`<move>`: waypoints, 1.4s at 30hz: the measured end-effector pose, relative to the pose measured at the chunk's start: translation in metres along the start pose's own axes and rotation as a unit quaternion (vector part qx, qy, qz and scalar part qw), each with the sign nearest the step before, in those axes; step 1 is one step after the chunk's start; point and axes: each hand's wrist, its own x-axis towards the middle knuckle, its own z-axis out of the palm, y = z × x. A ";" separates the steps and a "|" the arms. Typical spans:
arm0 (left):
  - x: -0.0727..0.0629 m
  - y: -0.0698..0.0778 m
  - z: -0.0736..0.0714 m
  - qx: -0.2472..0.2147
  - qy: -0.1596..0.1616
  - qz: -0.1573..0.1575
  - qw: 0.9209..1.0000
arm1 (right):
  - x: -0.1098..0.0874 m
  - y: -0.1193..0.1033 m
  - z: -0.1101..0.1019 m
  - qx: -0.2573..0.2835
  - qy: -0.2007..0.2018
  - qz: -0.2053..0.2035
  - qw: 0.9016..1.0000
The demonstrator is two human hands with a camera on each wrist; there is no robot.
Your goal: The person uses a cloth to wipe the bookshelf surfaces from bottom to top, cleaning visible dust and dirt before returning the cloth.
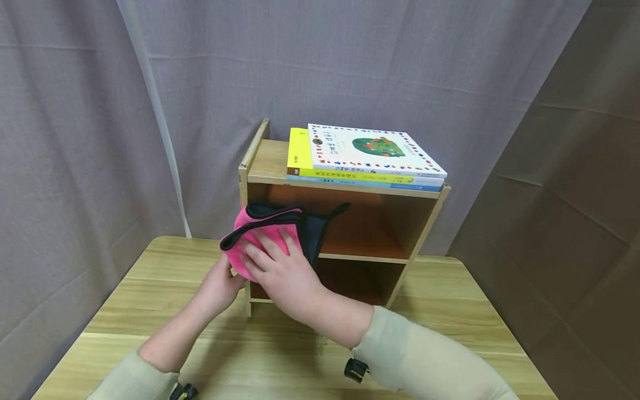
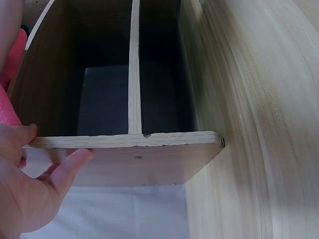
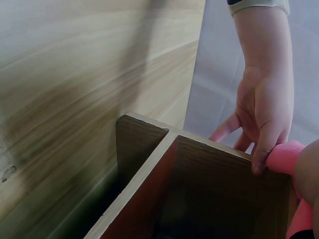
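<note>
In the head view a folded pink cloth (image 1: 280, 233) with black edging and a dark grey side lies over the front of the shelf's left side panel. My right hand (image 1: 287, 278) holds it, fingers spread across the pink side and thumb hidden. My left hand (image 2: 30, 184) grips the front edge of that side panel (image 2: 129, 159), with the thumb and fingers on opposite faces. In the right wrist view the left thumb (image 3: 260, 154) lies on the panel's inner face, right beside the cloth (image 3: 284, 158). Only part of the right hand shows at that view's right edge.
The small wooden shelf (image 1: 362, 259) has two compartments and stands on a wood-grain table (image 1: 165, 278). A stack of books (image 1: 375, 150) lies on its top, a white one uppermost. Grey curtains (image 1: 325, 66) hang behind and at the sides.
</note>
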 end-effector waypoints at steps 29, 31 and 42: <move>0.008 -0.001 0.006 -0.049 0.015 0.081 0.995 | 0.006 0.023 -0.041 -0.061 0.141 -0.169 0.974; 0.009 -0.001 0.007 -0.047 0.026 0.101 0.993 | 0.009 0.023 -0.047 -0.066 0.143 -0.177 0.972; 0.002 0.001 0.003 -0.007 0.023 0.071 0.997 | 0.033 0.032 -0.081 -0.070 0.206 -0.207 0.954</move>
